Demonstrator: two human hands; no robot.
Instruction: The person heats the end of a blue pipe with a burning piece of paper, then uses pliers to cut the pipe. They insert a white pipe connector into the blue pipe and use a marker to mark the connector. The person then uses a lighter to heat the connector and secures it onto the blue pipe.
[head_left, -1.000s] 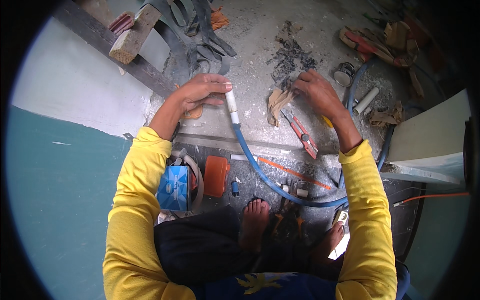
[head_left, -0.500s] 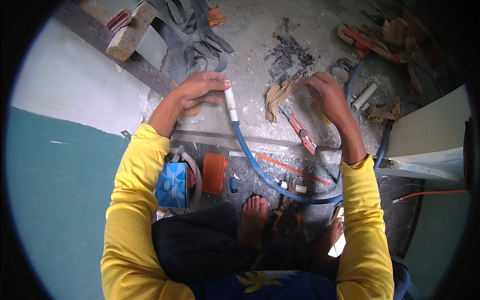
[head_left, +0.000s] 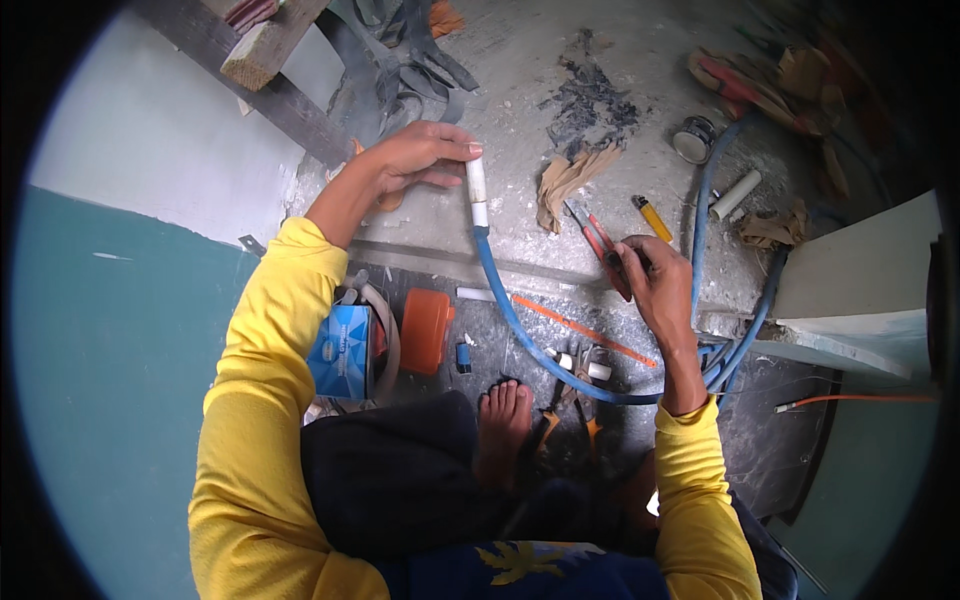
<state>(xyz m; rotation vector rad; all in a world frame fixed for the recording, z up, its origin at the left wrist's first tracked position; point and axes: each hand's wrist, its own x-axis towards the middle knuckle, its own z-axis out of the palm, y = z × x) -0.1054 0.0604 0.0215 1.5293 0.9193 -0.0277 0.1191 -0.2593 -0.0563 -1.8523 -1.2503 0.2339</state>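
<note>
My left hand pinches the upper end of a short white pipe and holds it upright. A blue hose is joined to the pipe's lower end and loops down and to the right. My right hand is closed, with its fingertips at a red utility knife lying on the concrete; the fingers partly cover it. A crumpled piece of brown paper rests just beyond the knife. Close by on the right is a yellow lighter.
Below sit a blue box, an orange case, an orange strip and orange-handled pliers. Black debris, a round tin and a white pipe piece lie on the concrete. A wooden beam crosses upper left.
My right hand has let go of the brown paper, which now lies on the concrete, and has come down toward me to the utility knife. My left hand still holds the white pipe.
</note>
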